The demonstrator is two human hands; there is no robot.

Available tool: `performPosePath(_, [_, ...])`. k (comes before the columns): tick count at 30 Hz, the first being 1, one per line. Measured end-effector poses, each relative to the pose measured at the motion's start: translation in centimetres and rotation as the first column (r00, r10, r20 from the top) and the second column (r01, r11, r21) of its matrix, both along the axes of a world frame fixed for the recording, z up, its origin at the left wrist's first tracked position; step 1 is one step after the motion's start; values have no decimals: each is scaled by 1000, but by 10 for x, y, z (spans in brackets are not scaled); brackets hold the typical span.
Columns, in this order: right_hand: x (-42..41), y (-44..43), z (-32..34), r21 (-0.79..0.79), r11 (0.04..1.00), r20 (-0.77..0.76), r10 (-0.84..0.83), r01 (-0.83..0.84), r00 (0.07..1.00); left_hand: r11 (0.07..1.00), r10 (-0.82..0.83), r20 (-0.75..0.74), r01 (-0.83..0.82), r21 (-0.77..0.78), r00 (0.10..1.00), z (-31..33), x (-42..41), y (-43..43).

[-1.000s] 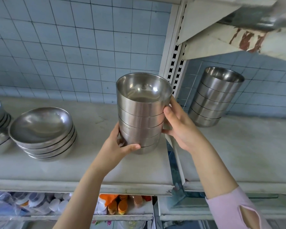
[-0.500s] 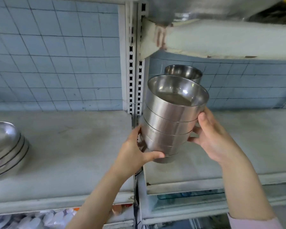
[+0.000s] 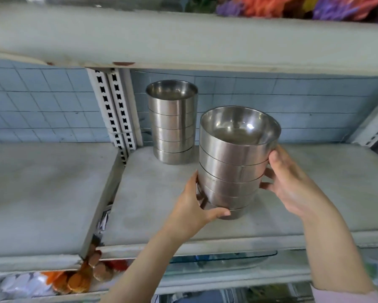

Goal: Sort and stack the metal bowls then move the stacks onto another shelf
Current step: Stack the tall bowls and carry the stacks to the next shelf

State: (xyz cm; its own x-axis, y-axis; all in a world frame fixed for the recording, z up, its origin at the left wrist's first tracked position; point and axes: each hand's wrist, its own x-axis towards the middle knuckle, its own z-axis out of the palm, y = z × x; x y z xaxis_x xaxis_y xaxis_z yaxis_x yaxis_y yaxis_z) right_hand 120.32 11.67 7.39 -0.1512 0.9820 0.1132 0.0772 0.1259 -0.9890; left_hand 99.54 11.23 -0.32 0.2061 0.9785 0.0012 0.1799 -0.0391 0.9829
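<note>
I hold a stack of several straight-sided metal bowls point(image 3: 234, 162) between both hands, tilted slightly right, low over the right shelf point(image 3: 161, 206); whether its base touches the board is unclear. My left hand point(image 3: 196, 206) wraps its lower left side with the thumb under the base. My right hand point(image 3: 293, 184) presses its right side. A second, similar stack of metal bowls point(image 3: 172, 125) stands upright at the back left of the same shelf, apart from the held stack.
A perforated upright post point(image 3: 113, 110) divides the left shelf point(image 3: 41, 193) from the right one. An upper shelf board point(image 3: 183, 38) hangs close overhead. Blue tiled wall point(image 3: 315, 110) closes the back. Packaged goods point(image 3: 78, 278) lie on the lower shelf.
Both hands carried the stack rightward, past the post, from the left shelf to over the right shelf and lower. The wide bowls at left have left the view.
</note>
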Motion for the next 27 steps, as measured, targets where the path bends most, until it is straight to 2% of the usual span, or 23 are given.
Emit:
performPosePath(5, [21, 3, -2, 24, 998, -6, 58, -58, 998, 998, 62, -26, -62, 16, 998, -8, 27, -1])
performPosePath(10, [31, 9, -14, 58, 997, -22, 48, -47, 999, 996, 88, -15, -88, 35, 996, -12, 35, -1])
performPosePath(15, [40, 14, -24, 71, 995, 23, 69, -70, 997, 993, 110, -60, -107, 54, 992, -18, 38, 0])
performPosePath(21, [41, 36, -27, 66, 995, 36, 70, -73, 997, 982, 149, -198, -122, 143, 969, -12, 39, 14])
performPosePath(27, [40, 66, -26, 34, 997, 17, 75, -75, 997, 987, 139, -141, -124, 105, 980, -7, 42, 42])
